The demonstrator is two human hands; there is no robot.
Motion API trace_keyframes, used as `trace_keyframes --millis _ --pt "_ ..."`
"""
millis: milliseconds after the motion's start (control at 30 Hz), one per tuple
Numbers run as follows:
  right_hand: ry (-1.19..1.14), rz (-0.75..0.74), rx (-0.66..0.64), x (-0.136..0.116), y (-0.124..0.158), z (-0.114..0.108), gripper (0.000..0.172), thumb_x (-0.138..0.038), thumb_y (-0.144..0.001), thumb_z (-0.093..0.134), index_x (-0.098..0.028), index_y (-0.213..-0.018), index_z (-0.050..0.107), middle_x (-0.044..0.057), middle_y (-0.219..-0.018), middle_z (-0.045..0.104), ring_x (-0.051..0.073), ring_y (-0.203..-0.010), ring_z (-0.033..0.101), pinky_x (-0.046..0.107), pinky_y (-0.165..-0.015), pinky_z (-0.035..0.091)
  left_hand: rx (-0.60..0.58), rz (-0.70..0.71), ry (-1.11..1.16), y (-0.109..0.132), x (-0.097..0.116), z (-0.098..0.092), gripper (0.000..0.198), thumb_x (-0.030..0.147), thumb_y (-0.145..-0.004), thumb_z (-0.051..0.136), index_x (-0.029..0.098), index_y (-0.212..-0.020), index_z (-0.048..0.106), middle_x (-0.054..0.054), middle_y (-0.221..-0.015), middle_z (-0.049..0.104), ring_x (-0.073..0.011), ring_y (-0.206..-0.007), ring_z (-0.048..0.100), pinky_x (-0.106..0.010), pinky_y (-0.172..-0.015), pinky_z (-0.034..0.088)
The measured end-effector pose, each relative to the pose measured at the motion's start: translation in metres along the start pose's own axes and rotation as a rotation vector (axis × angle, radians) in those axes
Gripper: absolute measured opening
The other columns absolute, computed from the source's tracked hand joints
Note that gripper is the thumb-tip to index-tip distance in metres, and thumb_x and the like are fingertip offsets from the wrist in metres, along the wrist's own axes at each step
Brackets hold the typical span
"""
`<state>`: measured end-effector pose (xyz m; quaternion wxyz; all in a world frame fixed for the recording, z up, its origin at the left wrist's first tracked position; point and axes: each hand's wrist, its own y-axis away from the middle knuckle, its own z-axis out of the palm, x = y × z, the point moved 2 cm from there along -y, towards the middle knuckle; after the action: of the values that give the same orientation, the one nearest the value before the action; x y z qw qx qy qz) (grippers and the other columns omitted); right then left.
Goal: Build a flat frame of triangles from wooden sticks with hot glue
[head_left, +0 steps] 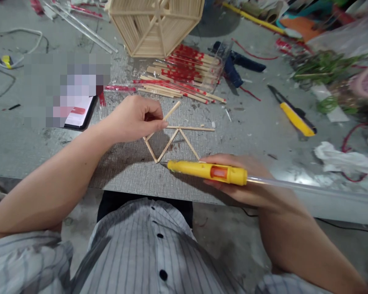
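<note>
My left hand (135, 118) pinches a thin wooden stick (171, 111) that slants up to the right over a zigzag frame of glued sticks (174, 141) lying flat on the grey table (49, 155). My right hand (242, 179) grips a yellow pen-shaped glue gun (208, 170) with a clear glue rod (294, 185) trailing out of its back. Its tip points left, just below the frame's lower corner.
A pile of sticks with red wrappers (184, 73) and a hexagonal stick box (155, 24) lie behind the frame. A phone (79, 112) lies at the left, a yellow utility knife (292, 114) and a crumpled tissue (340, 159) at the right. Green and pink craft clutter fills the far right.
</note>
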<state>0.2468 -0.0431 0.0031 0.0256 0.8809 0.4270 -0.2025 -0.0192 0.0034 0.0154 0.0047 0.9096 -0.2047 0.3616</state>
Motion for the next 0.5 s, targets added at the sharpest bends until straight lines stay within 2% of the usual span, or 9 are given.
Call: trace_keyframes --millis 133,333,500 --pt "-0.013 0.034 -0.010 0.0022 -0.0003 0.0019 0.038 -0.051 -0.095 0.047 -0.024 -0.108 0.070 0.007 -0.090 0.078 0.020 -0.070 0.073 0.028 -0.058 0.053 -0.010 0.009 -0.008 -0.0006 -0.0009 -0.0003 0.018 0.031 -0.079 0.061 0.018 -0.069 0.064 0.001 -0.060 0.058 -0.0124 -0.062 0.051 -0.026 -0.063 0.037" --pt "0.020 -0.032 0.036 -0.0027 -0.0027 -0.0002 0.040 -0.051 -0.098 0.044 -0.022 -0.104 0.070 0.006 -0.085 0.078 0.019 -0.067 0.074 0.025 -0.054 0.051 0.003 0.042 0.017 -0.0016 -0.0007 -0.0006 0.016 0.031 -0.078 0.062 0.019 -0.067 0.062 0.001 -0.060 0.057 -0.0120 -0.060 0.048 -0.027 -0.060 0.035" --pt "0.023 -0.004 0.017 -0.0016 -0.0027 0.0011 0.039 -0.052 -0.097 0.045 -0.024 -0.105 0.070 0.006 -0.086 0.078 0.018 -0.066 0.073 0.025 -0.055 0.051 -0.002 0.039 -0.007 -0.0013 -0.0010 0.0002 0.016 0.031 -0.078 0.061 0.019 -0.067 0.062 0.001 -0.059 0.058 -0.0118 -0.060 0.050 -0.026 -0.061 0.036"
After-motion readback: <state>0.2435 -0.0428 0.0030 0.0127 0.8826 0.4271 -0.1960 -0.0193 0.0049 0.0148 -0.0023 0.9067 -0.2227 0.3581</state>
